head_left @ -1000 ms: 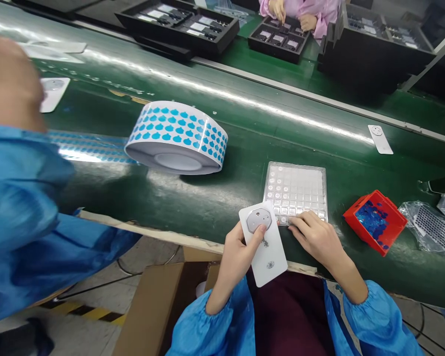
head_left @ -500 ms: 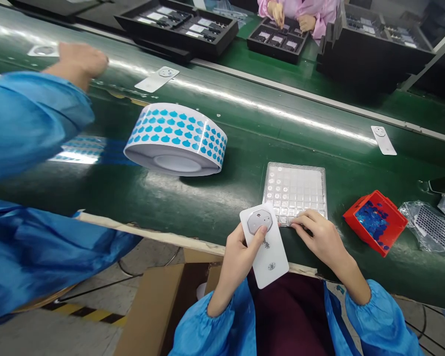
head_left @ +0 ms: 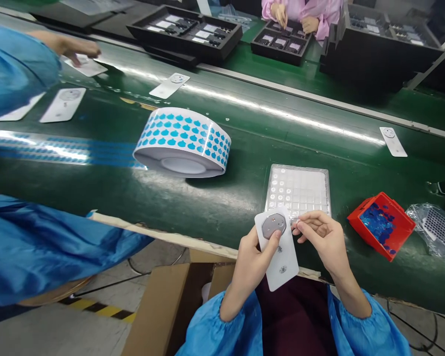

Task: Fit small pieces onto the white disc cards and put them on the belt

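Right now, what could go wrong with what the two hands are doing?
The left hand grips the white card with its thumb on the grey plate, which might smudge it. The right hand is close to the clear tray; a bump could jostle the small round pieces in it. The red bin stands open, so a knock might spill its blue pieces.

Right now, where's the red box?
In the head view, the red box sits toward the right on the green table, between the right hand and the clear bag.
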`<state>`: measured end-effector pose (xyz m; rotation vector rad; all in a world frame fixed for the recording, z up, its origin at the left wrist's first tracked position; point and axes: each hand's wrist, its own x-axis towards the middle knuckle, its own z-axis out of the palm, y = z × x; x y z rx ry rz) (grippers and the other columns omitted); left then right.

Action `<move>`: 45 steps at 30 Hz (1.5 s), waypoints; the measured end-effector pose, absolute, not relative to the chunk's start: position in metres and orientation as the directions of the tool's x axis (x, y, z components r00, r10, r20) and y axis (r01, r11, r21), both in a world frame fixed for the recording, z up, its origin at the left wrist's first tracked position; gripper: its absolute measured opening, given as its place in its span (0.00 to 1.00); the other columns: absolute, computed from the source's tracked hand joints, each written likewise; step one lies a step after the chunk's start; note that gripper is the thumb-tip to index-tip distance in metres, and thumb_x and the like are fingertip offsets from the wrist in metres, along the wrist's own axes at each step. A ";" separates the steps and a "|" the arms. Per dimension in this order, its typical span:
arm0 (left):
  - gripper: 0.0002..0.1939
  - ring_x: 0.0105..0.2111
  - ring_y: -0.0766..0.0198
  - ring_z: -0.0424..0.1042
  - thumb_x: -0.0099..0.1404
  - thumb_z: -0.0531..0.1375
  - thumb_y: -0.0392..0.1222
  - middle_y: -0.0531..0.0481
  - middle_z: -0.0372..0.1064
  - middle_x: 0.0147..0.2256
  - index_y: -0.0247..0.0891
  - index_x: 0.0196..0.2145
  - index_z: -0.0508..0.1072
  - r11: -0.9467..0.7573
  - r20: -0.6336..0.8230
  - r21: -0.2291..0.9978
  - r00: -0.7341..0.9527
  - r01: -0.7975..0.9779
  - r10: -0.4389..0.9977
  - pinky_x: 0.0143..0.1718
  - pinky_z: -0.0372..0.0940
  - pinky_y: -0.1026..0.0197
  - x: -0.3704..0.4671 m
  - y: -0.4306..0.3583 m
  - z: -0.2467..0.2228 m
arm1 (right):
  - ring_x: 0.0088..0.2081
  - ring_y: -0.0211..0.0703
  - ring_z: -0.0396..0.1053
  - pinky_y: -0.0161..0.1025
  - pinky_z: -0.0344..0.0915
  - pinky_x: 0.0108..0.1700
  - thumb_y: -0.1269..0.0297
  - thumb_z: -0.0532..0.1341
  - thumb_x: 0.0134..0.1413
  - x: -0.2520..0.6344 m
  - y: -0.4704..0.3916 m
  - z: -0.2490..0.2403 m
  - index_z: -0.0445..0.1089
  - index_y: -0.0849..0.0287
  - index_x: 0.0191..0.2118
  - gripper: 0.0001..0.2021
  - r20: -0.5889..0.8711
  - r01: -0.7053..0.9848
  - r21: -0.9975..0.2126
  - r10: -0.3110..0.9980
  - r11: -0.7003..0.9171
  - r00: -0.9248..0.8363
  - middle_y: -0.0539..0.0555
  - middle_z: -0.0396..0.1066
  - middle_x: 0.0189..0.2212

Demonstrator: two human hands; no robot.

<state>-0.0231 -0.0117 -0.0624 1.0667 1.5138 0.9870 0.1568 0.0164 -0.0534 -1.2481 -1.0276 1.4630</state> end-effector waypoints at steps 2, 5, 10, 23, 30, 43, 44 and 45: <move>0.18 0.28 0.58 0.73 0.70 0.62 0.55 0.50 0.75 0.29 0.36 0.41 0.78 0.269 -0.253 0.948 -0.112 0.168 0.961 0.29 0.68 0.61 -0.023 -0.012 -0.063 | 0.38 0.48 0.81 0.38 0.81 0.32 0.51 0.76 0.58 0.156 0.018 -0.056 0.80 0.58 0.39 0.15 -0.221 -0.130 -0.965 0.974 -0.226 -0.052 0.57 0.81 0.37; 0.17 0.28 0.58 0.74 0.71 0.62 0.54 0.49 0.76 0.29 0.36 0.41 0.78 0.254 -0.235 0.945 -0.112 0.207 0.966 0.30 0.68 0.60 -0.023 -0.012 -0.063 | 0.38 0.47 0.79 0.36 0.80 0.30 0.52 0.76 0.57 0.155 0.018 -0.057 0.81 0.57 0.38 0.13 -0.207 -0.128 -0.970 0.978 -0.207 -0.012 0.55 0.79 0.36; 0.16 0.27 0.58 0.74 0.72 0.61 0.54 0.49 0.75 0.28 0.36 0.42 0.78 0.245 -0.228 0.946 -0.103 0.213 0.968 0.29 0.66 0.61 -0.021 -0.011 -0.063 | 0.33 0.46 0.79 0.36 0.80 0.30 0.52 0.76 0.57 0.151 0.017 -0.056 0.82 0.58 0.37 0.14 -0.229 -0.142 -0.963 0.973 -0.230 -0.026 0.55 0.79 0.31; 0.15 0.26 0.61 0.71 0.72 0.60 0.51 0.50 0.75 0.28 0.37 0.41 0.79 0.182 -0.158 0.954 -0.115 0.240 0.981 0.27 0.65 0.63 -0.018 -0.011 -0.066 | 0.35 0.43 0.79 0.33 0.82 0.33 0.56 0.74 0.61 0.140 0.011 -0.058 0.83 0.54 0.43 0.09 -0.186 -0.109 -0.976 0.982 -0.189 -0.037 0.52 0.79 0.33; 0.12 0.26 0.61 0.73 0.72 0.61 0.48 0.52 0.76 0.27 0.38 0.42 0.80 0.147 -0.116 0.951 -0.128 0.272 0.985 0.27 0.66 0.63 -0.018 -0.013 -0.065 | 0.35 0.44 0.81 0.36 0.82 0.40 0.53 0.74 0.60 0.135 0.009 -0.061 0.81 0.56 0.39 0.11 -0.230 -0.077 -0.970 0.973 -0.232 -0.023 0.53 0.81 0.34; 0.15 0.32 0.59 0.81 0.74 0.62 0.45 0.50 0.82 0.35 0.39 0.54 0.80 0.092 -0.064 0.952 -0.103 0.293 0.993 0.32 0.72 0.63 -0.018 -0.014 -0.070 | 0.33 0.41 0.77 0.34 0.75 0.35 0.55 0.71 0.60 0.136 0.011 -0.055 0.79 0.55 0.37 0.09 -0.220 0.021 -0.975 0.975 -0.219 -0.042 0.51 0.79 0.34; 0.16 0.31 0.59 0.80 0.74 0.62 0.45 0.50 0.82 0.34 0.39 0.54 0.80 0.087 -0.059 0.951 -0.100 0.297 0.993 0.31 0.72 0.64 -0.018 -0.014 -0.070 | 0.34 0.41 0.78 0.34 0.76 0.36 0.55 0.71 0.60 0.136 0.012 -0.055 0.79 0.55 0.37 0.09 -0.213 0.028 -0.977 0.976 -0.212 -0.038 0.52 0.79 0.34; 0.16 0.30 0.60 0.80 0.74 0.62 0.45 0.51 0.82 0.33 0.38 0.54 0.81 0.082 -0.055 0.950 -0.097 0.300 0.994 0.30 0.71 0.64 -0.018 -0.014 -0.070 | 0.35 0.42 0.78 0.34 0.76 0.37 0.56 0.71 0.60 0.136 0.012 -0.054 0.80 0.55 0.37 0.08 -0.208 0.035 -0.978 0.978 -0.207 -0.033 0.52 0.80 0.34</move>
